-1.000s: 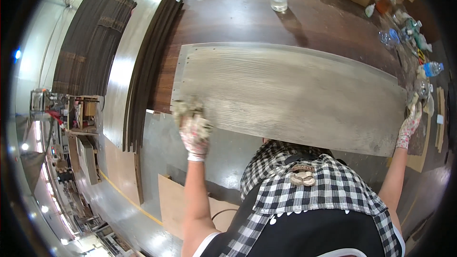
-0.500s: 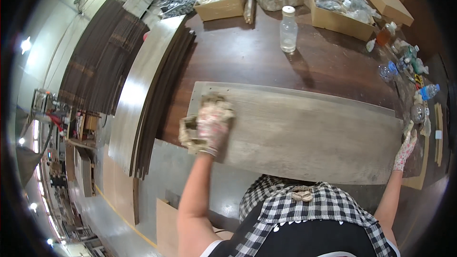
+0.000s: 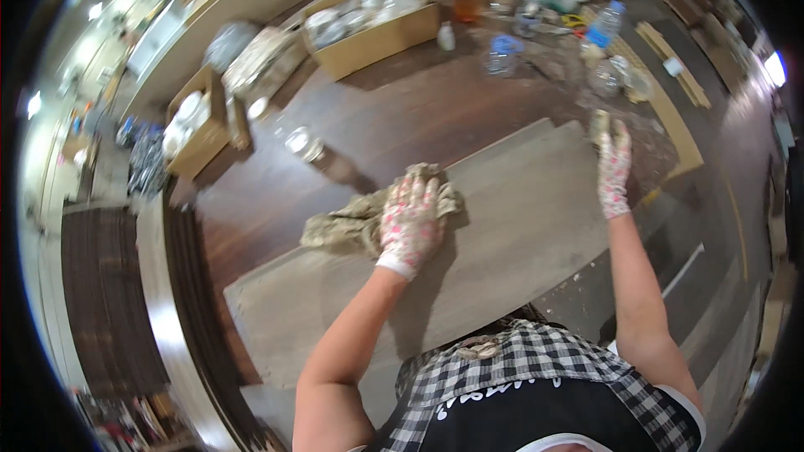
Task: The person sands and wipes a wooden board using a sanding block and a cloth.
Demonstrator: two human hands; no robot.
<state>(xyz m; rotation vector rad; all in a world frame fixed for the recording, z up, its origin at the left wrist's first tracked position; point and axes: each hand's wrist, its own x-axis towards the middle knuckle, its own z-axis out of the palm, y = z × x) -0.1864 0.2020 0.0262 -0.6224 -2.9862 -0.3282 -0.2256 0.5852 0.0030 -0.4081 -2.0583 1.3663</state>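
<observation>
A long grey wood-grain board point(image 3: 519, 209) lies on the brown table in front of me. My left hand point(image 3: 410, 226), in a white glove with pink flecks, presses a crumpled beige rag point(image 3: 347, 222) against the board near its far edge. Its fingers point away from me over the cloth, and part of the rag spreads out to the left. My right hand point(image 3: 614, 169), in a matching glove with stained fingertips, rests along the board's right end. Those fingers are stretched out, with nothing visible in them.
Beyond the board stands a clear bottle point(image 3: 303, 144). Cardboard boxes point(image 3: 377, 40) with packed items line the table's far side. Plastic bottles point(image 3: 605, 25) gather at the far right. Stacked dark boards point(image 3: 197, 285) stand at the left.
My view has swung to the right. The left hand has moved the rag from the board's left end rightward to its middle. My right hand has stayed by the right end.
</observation>
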